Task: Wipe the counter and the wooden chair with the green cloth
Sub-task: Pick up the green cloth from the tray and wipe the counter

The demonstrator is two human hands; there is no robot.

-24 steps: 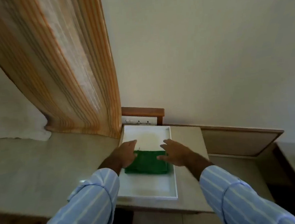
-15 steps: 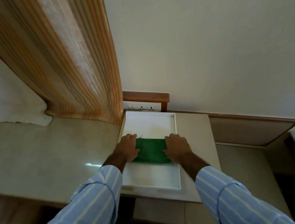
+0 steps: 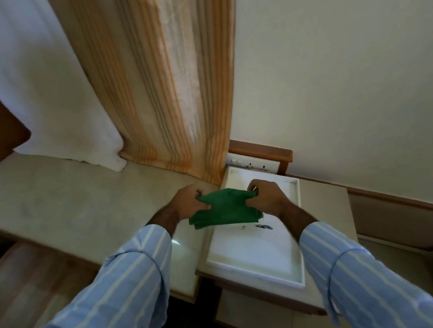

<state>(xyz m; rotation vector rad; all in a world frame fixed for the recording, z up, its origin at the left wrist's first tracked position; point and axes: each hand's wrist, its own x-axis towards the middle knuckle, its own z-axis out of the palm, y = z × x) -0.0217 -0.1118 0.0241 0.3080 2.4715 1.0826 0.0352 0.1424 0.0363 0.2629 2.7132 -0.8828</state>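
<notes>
**Cloth lifted, wiping not started**

Above the shallow white rectangular tray [image 3: 254,261], both hands hold the folded green cloth [image 3: 225,209] clear of the tray floor, its left part hanging over the tray's left rim and the beige stone tabletop [image 3: 66,214]. Left hand [image 3: 188,203] pinches the cloth's upper left corner, fingers [image 3: 200,205] clenched on fabric. Right hand [image 3: 266,198] grips the upper right corner, fingers curled tight on it. Cloth sags between the two hands, bunched, part folded.

Progress, as a judgement: very early. Cloth is picked up only; no wipe contact with the tabletop yet. No wooden chair can be made out for certain; brown wood at lower left is too blurred to call. Both wiping steps are left.

Small dark marks [image 3: 263,227] sit on the tray floor just below the cloth. Orange striped curtain [image 3: 168,90] hangs down to the tabletop behind the left hand; white switch and socket plate [image 3: 253,164] on the wall behind the tray.
</notes>
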